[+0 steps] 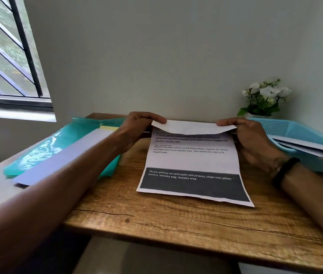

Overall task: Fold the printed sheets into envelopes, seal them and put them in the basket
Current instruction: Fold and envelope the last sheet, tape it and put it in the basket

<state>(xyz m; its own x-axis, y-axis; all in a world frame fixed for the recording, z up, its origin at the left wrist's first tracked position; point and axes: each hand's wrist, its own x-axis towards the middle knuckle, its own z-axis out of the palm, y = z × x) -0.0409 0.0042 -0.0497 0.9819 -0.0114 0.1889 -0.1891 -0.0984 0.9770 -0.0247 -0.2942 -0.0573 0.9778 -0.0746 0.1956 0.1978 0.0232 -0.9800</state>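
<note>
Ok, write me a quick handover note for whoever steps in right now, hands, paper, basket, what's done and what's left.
Left hand and right hand each pinch a far corner of the printed sheet, curling its top edge toward the person; the first fold is not creased.
The sheet's near end lies flat on the wooden table.
Blue basket at right already holds folded paper.
More sheets lie on the teal folder at left.
Left: finish folding, seal, put in basket.

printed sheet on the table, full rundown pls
The printed sheet is white paper with black text lines and a dark band carrying white text near its near edge. It lies printed side up on the wooden table. Its far edge is lifted and curled toward the person, blank underside showing, pinched at the corners by the left hand and right hand.
</note>
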